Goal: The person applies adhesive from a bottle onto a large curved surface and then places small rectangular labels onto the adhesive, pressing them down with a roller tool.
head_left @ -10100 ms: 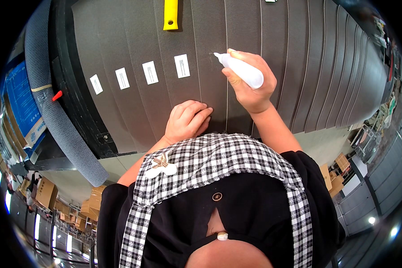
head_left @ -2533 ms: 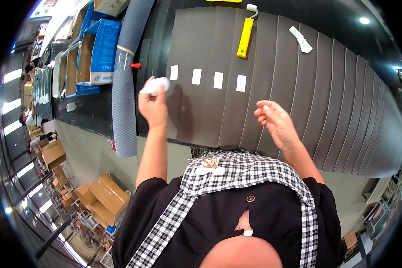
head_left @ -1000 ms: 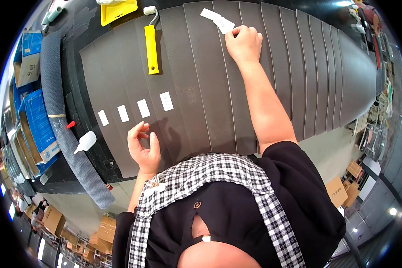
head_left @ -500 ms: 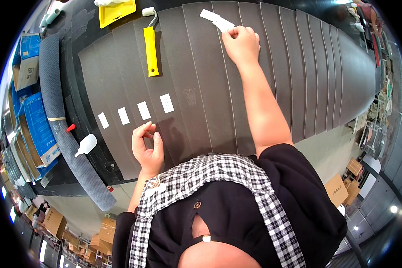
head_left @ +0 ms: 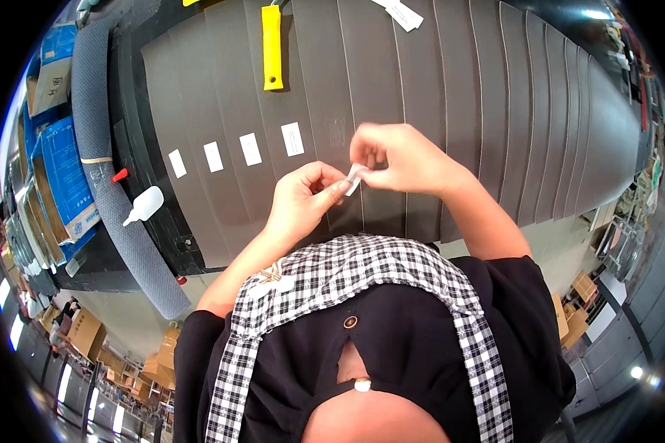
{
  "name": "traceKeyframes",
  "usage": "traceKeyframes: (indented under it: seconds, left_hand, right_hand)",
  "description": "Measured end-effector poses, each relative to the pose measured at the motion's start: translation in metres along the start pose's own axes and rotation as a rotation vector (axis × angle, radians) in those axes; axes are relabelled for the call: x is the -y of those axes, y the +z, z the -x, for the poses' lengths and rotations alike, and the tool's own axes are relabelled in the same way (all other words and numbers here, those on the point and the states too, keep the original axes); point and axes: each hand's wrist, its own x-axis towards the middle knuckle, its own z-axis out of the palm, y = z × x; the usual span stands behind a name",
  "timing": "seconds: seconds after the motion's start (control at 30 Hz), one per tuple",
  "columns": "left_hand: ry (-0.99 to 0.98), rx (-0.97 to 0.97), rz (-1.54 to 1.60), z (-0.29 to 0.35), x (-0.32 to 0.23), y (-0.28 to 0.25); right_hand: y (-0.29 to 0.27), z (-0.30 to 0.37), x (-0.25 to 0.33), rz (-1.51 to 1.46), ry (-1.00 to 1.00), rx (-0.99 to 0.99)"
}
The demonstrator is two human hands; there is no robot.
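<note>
White label point(head_left: 354, 181) was pinched by your left hand point(head_left: 301, 198) and your right hand point(head_left: 403, 157), both nearly closed, above the brown sheets point(head_left: 462, 111).

**Roll and cartons line edges**

A grey textured roll point(head_left: 90, 88) curves from ten o'clock down to eight, a tan band point(head_left: 96, 160) around it. Just outside it, blue cartons point(head_left: 68, 177) sit between nine and ten. At eight, a person point(head_left: 61, 327) is near a brown cardboard box point(head_left: 86, 334); strip lights point(head_left: 64, 382) glow toward the rim. More brown boxes point(head_left: 574, 329) sit at four, a bright lamp point(head_left: 638, 372) farther out.
</note>
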Motion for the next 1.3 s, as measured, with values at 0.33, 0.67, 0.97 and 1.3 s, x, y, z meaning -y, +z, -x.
traceKeyframes:
  seconds: [0.33, 0.67, 0.97, 1.3]
  left_hand:
    - [-0.136, -0.270, 0.199, -0.007, -0.005, 0.023]
    - [-0.207, -0.260, 0.222, -0.018, 0.005, 0.017]
    - [0.033, -0.285, -0.078, -0.012, 0.026, 0.022]
    - [0.437, -0.310, -0.748, -0.009, 0.021, 0.020]
  right_hand:
    - [0.016, -0.027, -0.017, -0.141, 0.168, -0.263]
    - [-0.001, -0.055, -0.012, 0.224, 0.146, -0.175]
    - [0.001, -0.059, -0.009, 0.266, 0.163, -0.172]
    - [0.009, -0.059, -0.021, 0.383, 0.044, -0.252]
